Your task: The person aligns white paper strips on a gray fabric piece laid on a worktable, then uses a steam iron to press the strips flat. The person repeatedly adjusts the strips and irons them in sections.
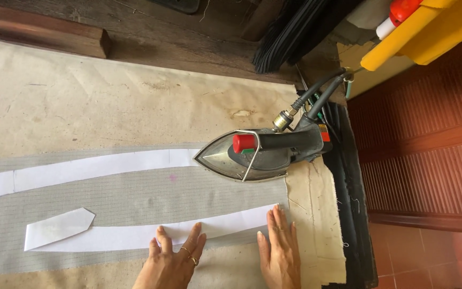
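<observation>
My left hand (173, 260) lies flat, fingers spread, on the near white strip (135, 235) that rests on a grey pinstriped cloth (124, 200). My right hand (280, 249) presses flat beside it at the right end of the same strip. A second white strip (81, 168) lies farther back on the cloth. A metal steam iron (252, 152) with a black handle and red knob rests on the cloth's right end, untouched, its tip over the far strip. A short white pointed piece (60, 227) overlaps the left end of the near strip.
A beige padded cover (108, 96) tops the table. Hoses (316, 96) run from the iron's back up to the right. A wooden block (44, 37) lies at the far left. Yellow plastic objects (429, 32) hang at top right; red tiled floor (418, 262) lies to the right.
</observation>
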